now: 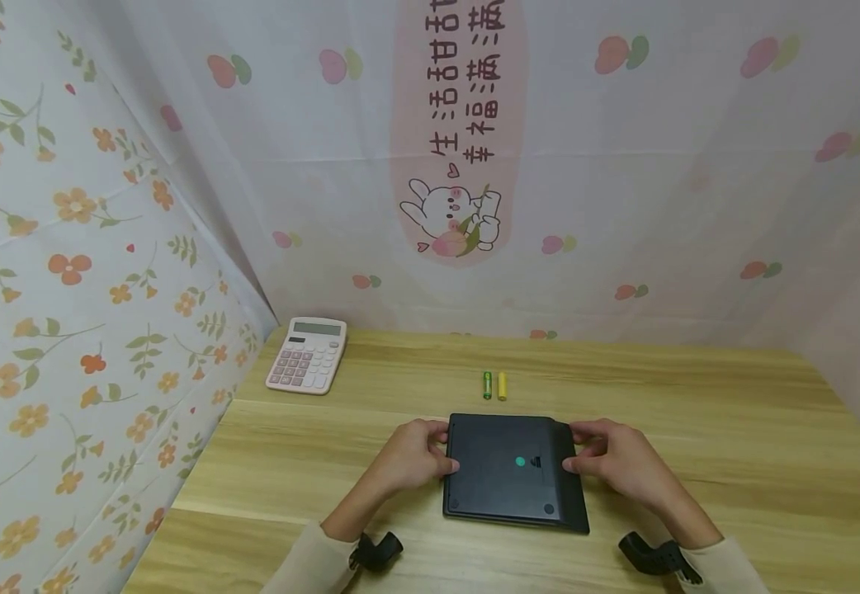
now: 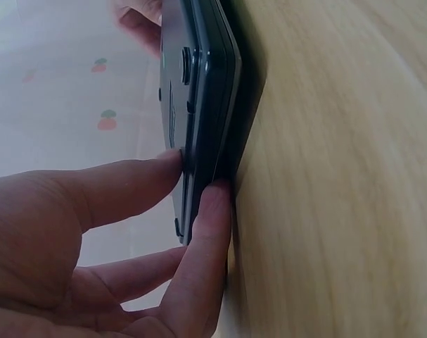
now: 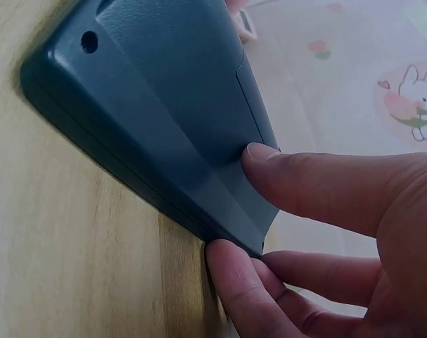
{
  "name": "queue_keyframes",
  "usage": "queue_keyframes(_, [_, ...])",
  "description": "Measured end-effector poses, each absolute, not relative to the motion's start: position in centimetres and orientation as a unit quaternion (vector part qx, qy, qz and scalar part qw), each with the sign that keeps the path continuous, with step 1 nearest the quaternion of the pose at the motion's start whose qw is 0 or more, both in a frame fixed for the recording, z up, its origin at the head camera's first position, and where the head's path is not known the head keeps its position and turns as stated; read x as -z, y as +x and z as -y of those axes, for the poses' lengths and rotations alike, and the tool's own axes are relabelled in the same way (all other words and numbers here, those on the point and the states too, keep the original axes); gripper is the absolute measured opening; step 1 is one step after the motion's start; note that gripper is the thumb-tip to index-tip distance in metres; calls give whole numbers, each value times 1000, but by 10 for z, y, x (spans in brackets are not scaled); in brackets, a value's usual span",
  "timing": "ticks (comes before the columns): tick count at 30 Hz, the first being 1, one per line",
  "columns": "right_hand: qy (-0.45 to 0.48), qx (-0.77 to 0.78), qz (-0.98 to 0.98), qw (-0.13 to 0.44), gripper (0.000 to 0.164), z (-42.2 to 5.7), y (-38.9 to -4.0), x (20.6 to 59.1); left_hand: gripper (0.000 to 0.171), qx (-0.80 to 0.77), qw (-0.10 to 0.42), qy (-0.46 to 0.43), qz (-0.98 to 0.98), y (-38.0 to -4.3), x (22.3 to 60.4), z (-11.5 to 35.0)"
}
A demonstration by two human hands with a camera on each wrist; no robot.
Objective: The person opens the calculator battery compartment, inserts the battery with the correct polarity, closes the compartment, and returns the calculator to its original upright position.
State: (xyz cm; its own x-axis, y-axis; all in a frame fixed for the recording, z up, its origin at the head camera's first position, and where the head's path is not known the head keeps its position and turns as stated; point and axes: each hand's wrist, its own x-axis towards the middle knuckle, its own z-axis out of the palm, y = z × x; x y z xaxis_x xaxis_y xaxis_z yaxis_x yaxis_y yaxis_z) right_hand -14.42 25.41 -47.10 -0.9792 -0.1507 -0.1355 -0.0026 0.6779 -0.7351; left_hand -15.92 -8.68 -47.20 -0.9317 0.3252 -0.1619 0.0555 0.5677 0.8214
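A flat black electronic device [image 1: 500,474] lies back side up on the table, with a green round sticker, small round feet and a thicker right end. My left hand [image 1: 418,454] pinches its left edge. In the left wrist view the thumb [image 2: 139,184] presses on the back while the index fingertip lies along the side near the tabletop. On the opposite edge, my right hand [image 1: 616,454] grips the thicker end. There the right thumb [image 3: 297,179] rests on the back and the other fingers reach around the lower edge. The device's front is hidden.
Beyond the device lie two small batteries, one green [image 1: 487,385] and one yellow [image 1: 502,386]. A pink and white calculator [image 1: 307,355] sits at the back left of the wooden table [image 1: 734,429]. Patterned cloth [image 1: 311,198] hangs behind the table and along the left side.
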Motion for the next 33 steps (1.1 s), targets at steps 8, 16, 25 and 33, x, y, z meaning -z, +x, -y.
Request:
queue_keyframes(8, [-39, 408, -908, 91, 69, -254, -144, 472, 60, -455, 149, 108, -871, -159, 473, 87])
queue_keyframes(16, [-39, 412, -906, 92, 68, -255, -143, 473, 61, -457, 153, 108, -870, -158, 473, 86])
queue_keyframes(25, [-38, 404, -909, 94, 69, -254, -145, 471, 62, -453, 150, 110, -872, -158, 473, 86])
queue_keyframes(33, [-46, 416, -903, 101, 69, -255, -144, 471, 65, -451, 150, 121, -872, -157, 472, 86])
